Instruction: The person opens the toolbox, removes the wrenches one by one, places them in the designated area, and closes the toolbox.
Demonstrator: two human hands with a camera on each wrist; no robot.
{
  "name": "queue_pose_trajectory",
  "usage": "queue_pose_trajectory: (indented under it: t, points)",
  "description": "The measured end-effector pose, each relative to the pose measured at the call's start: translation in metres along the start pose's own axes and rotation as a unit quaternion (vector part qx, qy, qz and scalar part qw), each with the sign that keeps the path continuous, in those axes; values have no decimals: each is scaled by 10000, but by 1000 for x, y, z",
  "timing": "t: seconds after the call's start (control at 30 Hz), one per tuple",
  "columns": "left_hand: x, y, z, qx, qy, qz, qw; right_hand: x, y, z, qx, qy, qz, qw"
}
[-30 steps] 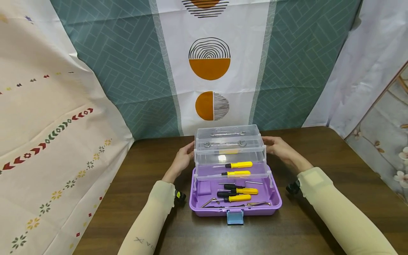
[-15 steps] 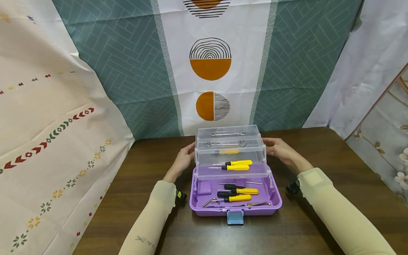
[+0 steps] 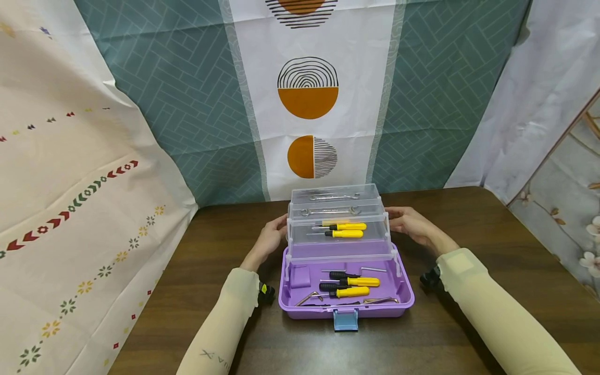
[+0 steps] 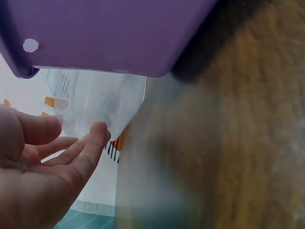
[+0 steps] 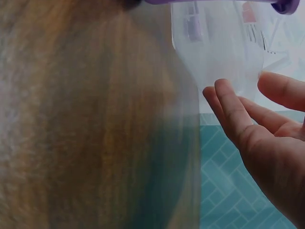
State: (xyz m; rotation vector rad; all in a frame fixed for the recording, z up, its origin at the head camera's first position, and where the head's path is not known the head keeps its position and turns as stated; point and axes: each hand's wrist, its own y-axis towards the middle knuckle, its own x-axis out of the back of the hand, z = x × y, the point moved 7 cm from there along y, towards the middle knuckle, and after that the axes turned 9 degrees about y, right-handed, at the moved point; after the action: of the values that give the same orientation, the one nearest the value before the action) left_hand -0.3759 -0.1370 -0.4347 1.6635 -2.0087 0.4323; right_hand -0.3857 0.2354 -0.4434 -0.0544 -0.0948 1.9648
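A purple toolbox (image 3: 407, 303) stands open, its stepped clear trays (image 3: 339, 252) raised toward the back. My left hand (image 3: 270, 237) reaches behind its left side; in the left wrist view thumb and fingers hold an edge of the translucent lid (image 4: 90, 95). At the opposite edge, my right hand (image 3: 414, 224) holds the lid (image 5: 214, 52) in the same way. Two yellow-handled screwdrivers (image 3: 347, 234) lie in the lowest clear tray. One open-ended wrench (image 3: 330, 211) and a thinner wrench (image 3: 334, 197) show in the tiers above.
Several black- and yellow-handled screwdrivers (image 3: 363, 281) and hex keys (image 3: 373, 269) lie in the purple base. A blue latch (image 3: 346, 320) hangs down at its front. The dark wooden table (image 3: 225, 224) ends at a patterned cloth (image 3: 211, 172) close behind the box.
The two yellow screwdrivers in the lowest clear tray have slid toward the back. The top tiers have shifted slightly. Both hands have stayed at the lid's sides.
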Motion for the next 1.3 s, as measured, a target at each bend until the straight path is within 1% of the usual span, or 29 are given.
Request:
queue_pose_trajectory:
  t: [0.13,0.3,0.53,0.73,0.9,1.1,1.2,1.3]
  points:
    - [-2,-1,3,31,-33,23,10000,0,-3,-3,-76,15,38,10000]
    - [-3,-1,3,-23,-146,10,9999,1,-5,-3,-98,-16,20,9999]
    - [-3,-1,2,16,-193,-8,9998,2,-4,-3,-155,-153,36,9998]
    - [-3,-1,5,-22,-314,-24,9995,2,-4,-4,-187,-151,90,9997]
    - [-2,-2,4,-22,-371,55,9993,1,-4,-5,-191,-108,175,9996]
    - [-2,-2,6,55,-426,149,9990,-1,-4,-5,-227,-161,232,9993]
    - [-3,-3,8,140,-358,156,9991,-2,-5,-6,-257,-222,239,9991]
    - [-3,-4,9,159,-321,148,9992,-2,-5,-6,-251,-206,246,9992]
